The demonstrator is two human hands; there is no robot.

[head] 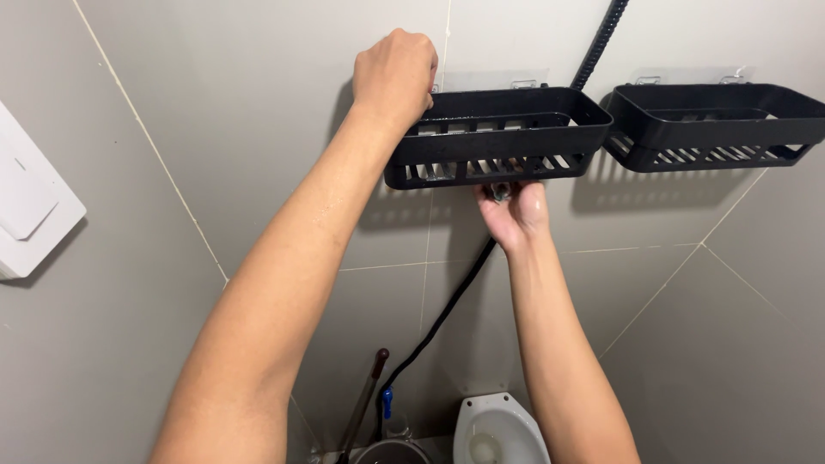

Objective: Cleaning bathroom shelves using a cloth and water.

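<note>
Grey tiled wall carries two black slotted baskets side by side, left basket and right basket, each hung on clear adhesive hooks. Both baskets look bare inside, as far as the view from below shows. White box also fixed to the wall far left; down on the floor stand a white toilet and a mop handle.

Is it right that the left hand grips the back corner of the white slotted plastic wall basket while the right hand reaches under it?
Not quite: the slotted plastic wall basket is black, not white, as the head view shows. The left hand does grip its back corner, and the right hand reaches under it.
</note>
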